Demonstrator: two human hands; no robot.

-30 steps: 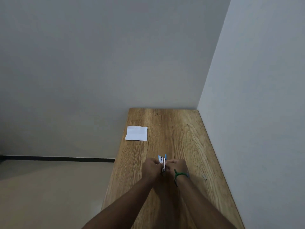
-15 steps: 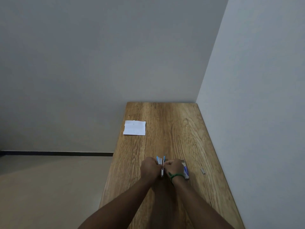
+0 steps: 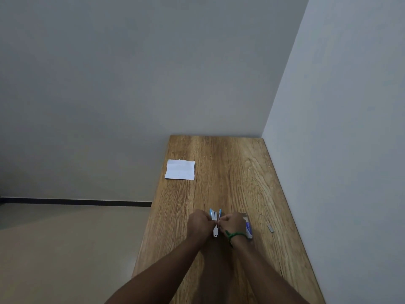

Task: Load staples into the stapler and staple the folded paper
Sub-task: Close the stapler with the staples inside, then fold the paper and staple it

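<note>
On the table (image 3: 230,172), the left hand (image 3: 199,222) and right hand (image 3: 232,222) both curl round the stapler (image 3: 215,218), hinged open; the paper (image 3: 180,169) lies far beyond it, leftward. Tiny parts could slip, jamming or spilling staples. Just right of the stapler sits a box (image 3: 248,229), contents hidden; a staple strip (image 3: 270,228) lies farther right.

A long wooden table (image 3: 230,172) with strong, wavy grain ran away from the camera into a corner, its far end touching a plain grey back wall (image 3: 131,84) and its right edge flush against a paler side wall (image 3: 350,150). To the table's left lay a beige floor (image 3: 65,249), and a dark baseboard (image 3: 76,202) ran where the floor met the back wall.
</note>
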